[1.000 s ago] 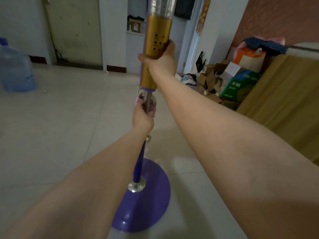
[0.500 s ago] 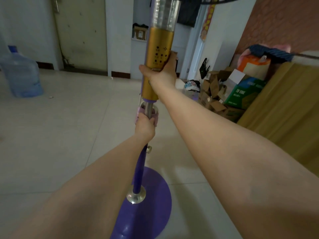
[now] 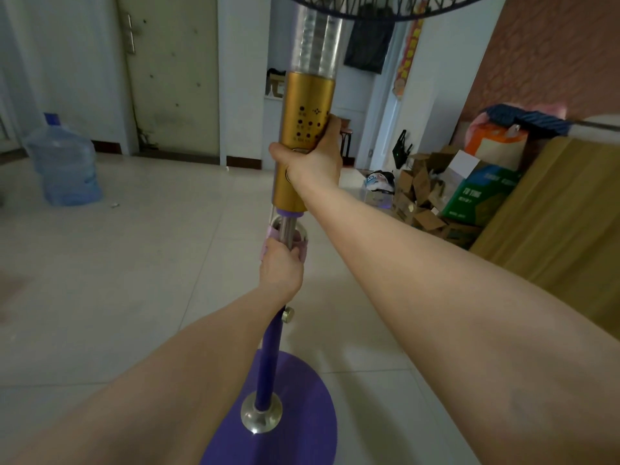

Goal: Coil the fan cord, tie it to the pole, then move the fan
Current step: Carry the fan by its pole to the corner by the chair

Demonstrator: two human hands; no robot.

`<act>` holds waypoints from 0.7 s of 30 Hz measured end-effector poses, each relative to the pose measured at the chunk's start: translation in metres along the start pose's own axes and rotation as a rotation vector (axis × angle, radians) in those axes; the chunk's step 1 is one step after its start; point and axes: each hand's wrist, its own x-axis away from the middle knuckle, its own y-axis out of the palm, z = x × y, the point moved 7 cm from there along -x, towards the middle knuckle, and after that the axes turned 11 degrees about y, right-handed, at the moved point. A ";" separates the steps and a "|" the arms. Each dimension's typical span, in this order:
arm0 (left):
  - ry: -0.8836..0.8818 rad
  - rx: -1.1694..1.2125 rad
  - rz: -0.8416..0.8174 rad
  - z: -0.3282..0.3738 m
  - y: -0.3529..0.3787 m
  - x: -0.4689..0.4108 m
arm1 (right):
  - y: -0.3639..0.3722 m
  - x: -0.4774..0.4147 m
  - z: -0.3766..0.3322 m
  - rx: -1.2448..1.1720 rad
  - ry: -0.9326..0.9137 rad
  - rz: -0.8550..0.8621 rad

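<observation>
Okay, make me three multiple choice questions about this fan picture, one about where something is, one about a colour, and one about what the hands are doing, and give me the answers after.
1. Where is the water jug?
A. On the floor at far left
B. On top of the cardboard boxes
C. Beside the fan base

2. What colour is the fan base?
A. Gold
B. Purple
C. White

3. What is the state of the hands?
A. Both hang free
B. Only the right grips
C. Both grip the fan

Answers:
1. A, the jug stands on the tiles near the left wall.
2. B, the round base and lower pole are purple.
3. C, the right hand wraps the gold control column and the left hand holds the pole below it.
</observation>
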 end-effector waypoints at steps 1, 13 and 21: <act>0.004 -0.004 0.005 0.002 -0.004 0.000 | 0.000 0.001 -0.005 0.008 0.003 -0.001; -0.036 -0.071 0.019 0.082 -0.042 -0.021 | -0.012 -0.014 -0.095 0.056 0.032 -0.006; -0.097 -0.132 0.049 0.167 -0.067 -0.060 | -0.017 -0.059 -0.184 0.088 0.058 -0.063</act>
